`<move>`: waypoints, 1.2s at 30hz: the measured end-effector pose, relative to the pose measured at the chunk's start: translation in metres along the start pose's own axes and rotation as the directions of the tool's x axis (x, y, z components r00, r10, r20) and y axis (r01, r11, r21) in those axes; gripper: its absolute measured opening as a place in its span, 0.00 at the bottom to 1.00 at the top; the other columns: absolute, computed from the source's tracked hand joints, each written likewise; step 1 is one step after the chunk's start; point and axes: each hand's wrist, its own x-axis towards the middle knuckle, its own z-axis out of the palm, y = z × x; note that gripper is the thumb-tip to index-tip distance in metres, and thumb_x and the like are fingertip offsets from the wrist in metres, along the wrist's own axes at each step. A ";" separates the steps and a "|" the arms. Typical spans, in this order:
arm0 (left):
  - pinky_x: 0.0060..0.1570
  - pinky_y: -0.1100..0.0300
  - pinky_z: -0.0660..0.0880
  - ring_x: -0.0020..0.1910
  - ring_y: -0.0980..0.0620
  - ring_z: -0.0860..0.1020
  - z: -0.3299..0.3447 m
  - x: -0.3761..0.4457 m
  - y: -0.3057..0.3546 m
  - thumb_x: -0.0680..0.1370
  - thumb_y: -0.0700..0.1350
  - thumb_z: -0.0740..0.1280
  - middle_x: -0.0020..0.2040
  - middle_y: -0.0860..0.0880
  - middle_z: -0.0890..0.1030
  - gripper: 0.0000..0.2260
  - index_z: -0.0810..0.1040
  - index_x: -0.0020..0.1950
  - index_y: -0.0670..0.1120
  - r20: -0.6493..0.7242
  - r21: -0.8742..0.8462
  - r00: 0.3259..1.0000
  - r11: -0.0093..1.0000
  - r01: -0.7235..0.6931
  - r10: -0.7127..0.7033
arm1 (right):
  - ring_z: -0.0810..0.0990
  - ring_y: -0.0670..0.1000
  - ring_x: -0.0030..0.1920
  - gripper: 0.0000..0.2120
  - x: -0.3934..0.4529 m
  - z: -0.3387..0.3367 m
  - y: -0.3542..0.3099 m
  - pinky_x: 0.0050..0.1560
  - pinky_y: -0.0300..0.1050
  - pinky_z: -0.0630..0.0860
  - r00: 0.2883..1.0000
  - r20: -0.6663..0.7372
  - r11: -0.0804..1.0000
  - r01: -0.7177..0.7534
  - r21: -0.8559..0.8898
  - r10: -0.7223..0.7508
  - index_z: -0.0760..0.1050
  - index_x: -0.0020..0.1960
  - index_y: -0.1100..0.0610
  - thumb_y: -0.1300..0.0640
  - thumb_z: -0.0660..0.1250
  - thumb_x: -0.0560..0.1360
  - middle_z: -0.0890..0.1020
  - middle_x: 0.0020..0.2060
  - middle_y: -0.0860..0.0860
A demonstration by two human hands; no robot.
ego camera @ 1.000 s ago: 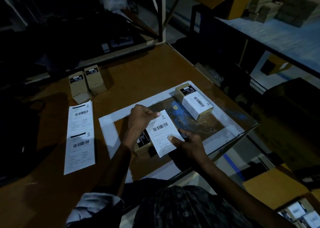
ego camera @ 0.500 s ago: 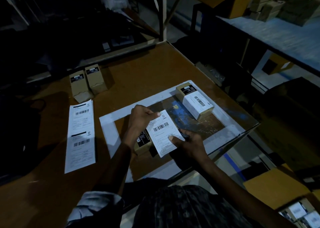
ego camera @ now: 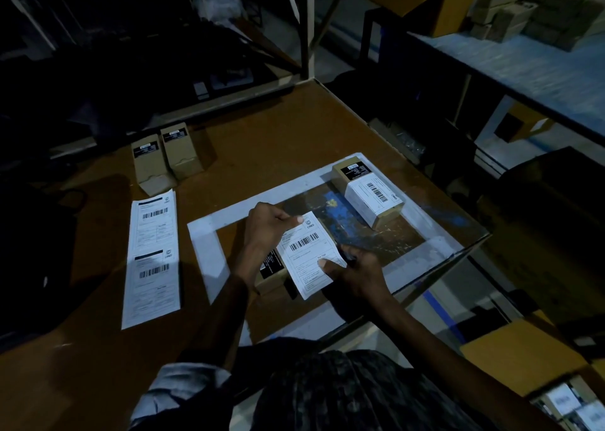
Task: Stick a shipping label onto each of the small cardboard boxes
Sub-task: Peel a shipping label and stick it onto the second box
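A white shipping label (ego camera: 307, 253) lies over a small cardboard box (ego camera: 272, 271) inside the white taped square on the table. My left hand (ego camera: 266, 226) pinches the label's top left corner. My right hand (ego camera: 355, 271) pinches its lower right edge with thumb on top. The box is mostly hidden under the label and my hands; its black sticker shows. A second box (ego camera: 368, 194) with a label stuck on it lies at the square's far right corner. Two unlabelled boxes (ego camera: 167, 157) stand at the far left. A strip of two labels (ego camera: 152, 258) lies left of the square.
The brown table (ego camera: 262, 129) ends just right of the taped square (ego camera: 203, 250), with a drop to the floor. A carton with labelled boxes (ego camera: 569, 401) sits at the lower right. A shelf with stacked boxes (ego camera: 523, 11) runs along the far right. A dark bag (ego camera: 29, 257) lies at the left.
Both hands and the label have stayed nearly still over the box; the label has settled only slightly.
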 end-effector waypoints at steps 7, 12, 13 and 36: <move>0.38 0.61 0.75 0.37 0.55 0.83 0.000 -0.004 -0.001 0.73 0.48 0.77 0.38 0.50 0.86 0.08 0.87 0.42 0.43 -0.012 -0.016 1.000 1.000 -0.015 0.015 | 0.87 0.54 0.49 0.13 -0.001 -0.001 0.001 0.53 0.65 0.81 0.999 0.029 0.999 0.015 -0.040 -0.014 0.82 0.55 0.56 0.55 0.75 0.72 0.87 0.48 0.52; 0.38 0.58 0.77 0.37 0.54 0.83 0.000 -0.004 -0.002 0.74 0.51 0.76 0.39 0.50 0.86 0.10 0.87 0.44 0.44 -0.003 0.039 1.000 0.999 -0.029 0.029 | 0.87 0.53 0.50 0.12 -0.002 -0.001 0.000 0.54 0.64 0.81 0.999 0.022 0.998 0.028 -0.055 -0.027 0.82 0.55 0.56 0.56 0.75 0.73 0.87 0.48 0.52; 0.39 0.56 0.78 0.37 0.55 0.83 0.000 -0.004 -0.003 0.74 0.52 0.76 0.40 0.51 0.86 0.11 0.88 0.45 0.45 -0.005 0.053 0.999 0.998 -0.044 0.044 | 0.87 0.53 0.50 0.12 -0.003 -0.001 0.000 0.54 0.63 0.81 0.999 0.020 0.997 0.037 -0.063 -0.035 0.82 0.55 0.56 0.55 0.75 0.73 0.87 0.48 0.52; 0.65 0.38 0.73 0.72 0.44 0.69 0.005 -0.054 -0.033 0.65 0.70 0.74 0.74 0.48 0.71 0.47 0.57 0.77 0.58 -0.293 -0.036 0.953 0.997 0.070 -0.077 | 0.85 0.50 0.48 0.18 0.002 -0.008 -0.002 0.53 0.54 0.82 0.995 -0.096 0.933 -0.060 -0.356 0.027 0.79 0.51 0.55 0.40 0.68 0.77 0.86 0.45 0.49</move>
